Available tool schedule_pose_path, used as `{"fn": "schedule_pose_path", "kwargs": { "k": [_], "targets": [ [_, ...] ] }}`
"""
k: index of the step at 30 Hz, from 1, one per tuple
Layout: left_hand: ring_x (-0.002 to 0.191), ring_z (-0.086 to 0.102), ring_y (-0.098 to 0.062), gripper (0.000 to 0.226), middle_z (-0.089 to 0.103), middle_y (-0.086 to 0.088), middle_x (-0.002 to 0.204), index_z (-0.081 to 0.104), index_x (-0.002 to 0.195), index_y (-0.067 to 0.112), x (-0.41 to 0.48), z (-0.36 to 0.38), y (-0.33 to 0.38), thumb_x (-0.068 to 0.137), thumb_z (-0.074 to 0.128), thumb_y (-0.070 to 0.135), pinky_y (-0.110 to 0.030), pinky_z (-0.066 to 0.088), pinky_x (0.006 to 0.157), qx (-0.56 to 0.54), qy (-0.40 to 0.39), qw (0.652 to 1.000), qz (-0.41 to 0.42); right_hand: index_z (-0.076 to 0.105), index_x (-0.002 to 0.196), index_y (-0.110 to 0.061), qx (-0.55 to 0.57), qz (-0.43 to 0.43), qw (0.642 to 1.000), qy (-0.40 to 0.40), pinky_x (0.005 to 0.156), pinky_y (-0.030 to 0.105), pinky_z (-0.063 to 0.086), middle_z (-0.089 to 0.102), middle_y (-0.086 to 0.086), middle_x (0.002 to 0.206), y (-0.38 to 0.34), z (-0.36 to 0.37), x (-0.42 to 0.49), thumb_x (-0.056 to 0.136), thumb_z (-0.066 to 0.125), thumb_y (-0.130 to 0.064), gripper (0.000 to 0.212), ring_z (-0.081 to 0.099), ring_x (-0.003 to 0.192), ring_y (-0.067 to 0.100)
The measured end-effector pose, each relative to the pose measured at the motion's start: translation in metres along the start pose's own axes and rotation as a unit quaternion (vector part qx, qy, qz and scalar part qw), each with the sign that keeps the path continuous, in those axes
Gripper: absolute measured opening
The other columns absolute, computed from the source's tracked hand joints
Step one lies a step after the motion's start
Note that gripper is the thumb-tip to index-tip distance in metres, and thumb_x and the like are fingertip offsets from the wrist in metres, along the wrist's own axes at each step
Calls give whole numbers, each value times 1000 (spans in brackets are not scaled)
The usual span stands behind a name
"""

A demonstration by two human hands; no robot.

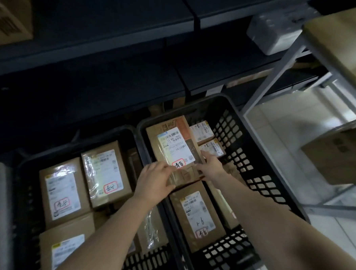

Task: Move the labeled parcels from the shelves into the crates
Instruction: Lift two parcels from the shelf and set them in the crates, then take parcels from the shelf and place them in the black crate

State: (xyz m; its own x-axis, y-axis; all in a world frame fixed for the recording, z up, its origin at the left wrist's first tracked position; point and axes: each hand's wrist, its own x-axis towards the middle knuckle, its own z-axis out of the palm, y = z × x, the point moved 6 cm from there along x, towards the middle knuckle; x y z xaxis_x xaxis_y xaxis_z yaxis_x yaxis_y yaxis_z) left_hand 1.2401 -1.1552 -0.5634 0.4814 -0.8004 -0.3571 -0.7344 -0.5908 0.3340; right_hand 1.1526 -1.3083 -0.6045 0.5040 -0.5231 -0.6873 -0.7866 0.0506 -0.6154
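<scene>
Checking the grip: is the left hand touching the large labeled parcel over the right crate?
Touching. Head view: the left hand wraps the near left corner of the labeled parcel, with no gap.

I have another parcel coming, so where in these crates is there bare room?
Right crate: a dark gap between the small parcels and the right lattice wall, toward the far corner. Crowded: the left crate, and around the held parcel and front parcel.
</scene>
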Motion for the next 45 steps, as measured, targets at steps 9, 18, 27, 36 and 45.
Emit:
{"fn": "schedule_pose_path", "kwargs": {
  "k": [9,18,27,36,45],
  "targets": [
    [128,33,-24,72,34,-4,139,27,145,26,14,25,15,83,65,25,-38,19,113,117,28,992,31,42,142,-17,-147,-59,987,-27,89,45,54,59,8,126,-1,-6,11,98,53,-18,45,59,113,29],
    [125,39,-23,48,45,-3,134,39,138,22,-16,-14,25,92,50,25,-36,27,106,151,5,988,-35,42,137,-19,-530,-247,809,56,94,43,41,48,7,134,-51,-16,-34,93,51,-15,46,47,121,32],
    [113,53,-21,33,57,0,124,47,127,24,-151,-67,76,94,45,31,-35,41,91,56,132,969,-199,43,139,-21,-544,-480,687,46,97,43,41,46,4,140,-78,-28,-168,97,46,-31,44,43,126,30],
    [90,63,-26,24,67,-1,93,63,100,20,-397,-141,127,87,46,31,-37,46,76,146,350,869,-317,68,106,-16,-417,-751,512,-9,73,42,50,67,7,102,-119,44,-403,82,69,-25,26,62,97,35],
    [73,63,-25,16,65,1,76,65,85,18,-769,-137,208,84,51,27,-37,49,67,273,440,674,-527,70,101,-19,-152,-929,320,-104,66,37,51,68,3,92,-66,166,-735,80,48,-32,33,64,86,30]
  ]
}}
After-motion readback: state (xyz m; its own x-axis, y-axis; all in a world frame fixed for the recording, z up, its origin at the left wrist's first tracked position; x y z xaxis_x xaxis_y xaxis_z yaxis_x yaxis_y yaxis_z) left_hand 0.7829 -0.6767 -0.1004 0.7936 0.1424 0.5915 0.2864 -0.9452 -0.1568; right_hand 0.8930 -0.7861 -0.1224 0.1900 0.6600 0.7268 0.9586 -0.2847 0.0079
